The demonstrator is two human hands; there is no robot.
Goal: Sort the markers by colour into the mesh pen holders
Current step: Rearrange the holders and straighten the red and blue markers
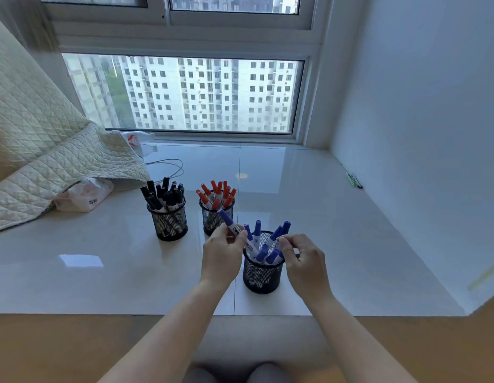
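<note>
While black [163,195] and red [217,194] holders stand full, nearly done: left hand [223,252] gripping last blue marker [231,224], right hand [302,258] pinching one in blue holder [262,275].

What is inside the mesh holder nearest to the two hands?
The nearest mesh holder contains only blue markers, caps up. The right hand pinches one of them, and the left hand holds another blue marker. The holder's bottom is hidden.
</note>
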